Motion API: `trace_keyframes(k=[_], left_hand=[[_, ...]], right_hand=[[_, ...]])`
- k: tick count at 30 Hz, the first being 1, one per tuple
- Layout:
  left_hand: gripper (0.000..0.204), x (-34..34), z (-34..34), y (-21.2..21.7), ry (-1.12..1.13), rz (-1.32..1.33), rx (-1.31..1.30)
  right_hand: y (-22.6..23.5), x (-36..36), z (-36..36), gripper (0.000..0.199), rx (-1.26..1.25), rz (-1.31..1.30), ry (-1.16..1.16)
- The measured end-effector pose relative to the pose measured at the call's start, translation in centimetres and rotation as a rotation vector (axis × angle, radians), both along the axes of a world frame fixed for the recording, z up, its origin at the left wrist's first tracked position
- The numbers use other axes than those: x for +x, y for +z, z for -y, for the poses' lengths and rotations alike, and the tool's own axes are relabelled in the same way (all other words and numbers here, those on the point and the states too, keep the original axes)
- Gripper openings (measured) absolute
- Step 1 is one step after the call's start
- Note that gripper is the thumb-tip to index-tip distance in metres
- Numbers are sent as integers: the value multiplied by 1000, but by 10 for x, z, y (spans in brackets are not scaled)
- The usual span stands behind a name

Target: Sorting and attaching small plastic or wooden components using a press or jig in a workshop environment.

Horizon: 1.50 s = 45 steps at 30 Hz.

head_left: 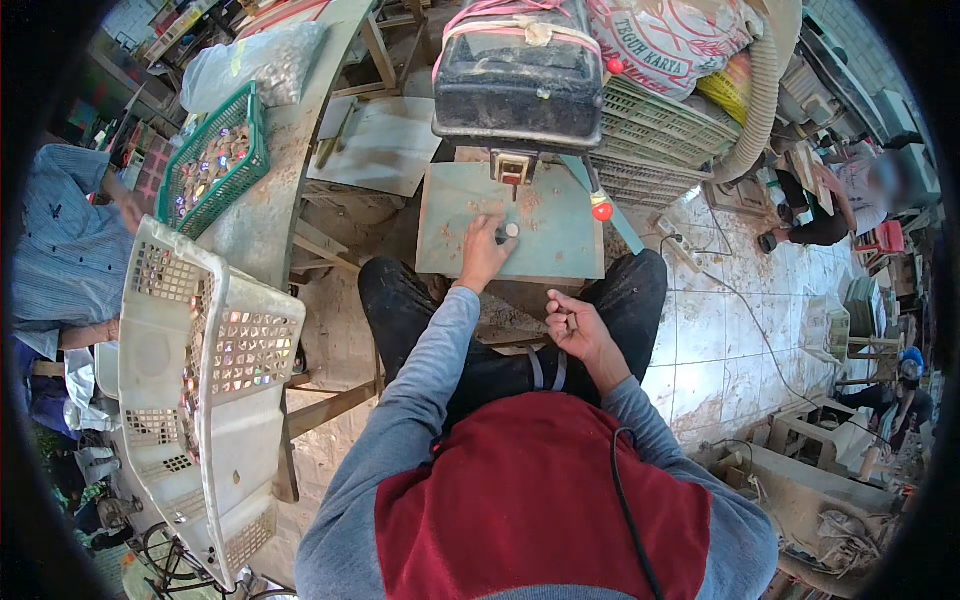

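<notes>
Green metal table point(560, 235) sits far in front of the person, where the left hand point(483, 250) presses curled fingers on a small round white piece point(512, 230), while the right hand point(578, 328) hangs near, loosely closed, maybe empty.

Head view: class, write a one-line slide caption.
Seated person's left hand presses a small disc onto a green machine table; right hand is curled above lap.
</notes>
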State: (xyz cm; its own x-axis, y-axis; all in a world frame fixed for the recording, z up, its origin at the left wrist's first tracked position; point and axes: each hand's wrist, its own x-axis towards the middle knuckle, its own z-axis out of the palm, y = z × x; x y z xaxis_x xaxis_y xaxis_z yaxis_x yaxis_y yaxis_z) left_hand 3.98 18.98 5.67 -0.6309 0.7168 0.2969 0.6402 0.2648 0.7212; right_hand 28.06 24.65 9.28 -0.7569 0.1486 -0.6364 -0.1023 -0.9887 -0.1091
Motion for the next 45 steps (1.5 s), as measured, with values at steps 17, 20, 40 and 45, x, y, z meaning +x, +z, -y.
trace_keyframes(k=[17, 20, 40, 45], left_hand=[[27, -31, -38, -1, 39, -191, 11], [27, -31, -39, -2, 42, -182, 0], [30, -30, -39, 5, 52, -92, -40], [31, -29, -37, 9, 57, -81, -21]], right_hand=[[170, -37, -80, 27, 1221, 204, -209], [167, -40, -79, 28, 1338, 280, -76], [85, -83, -139, 54, 2012, 710, 250], [84, -87, -144, 51, 2009, 720, 263]])
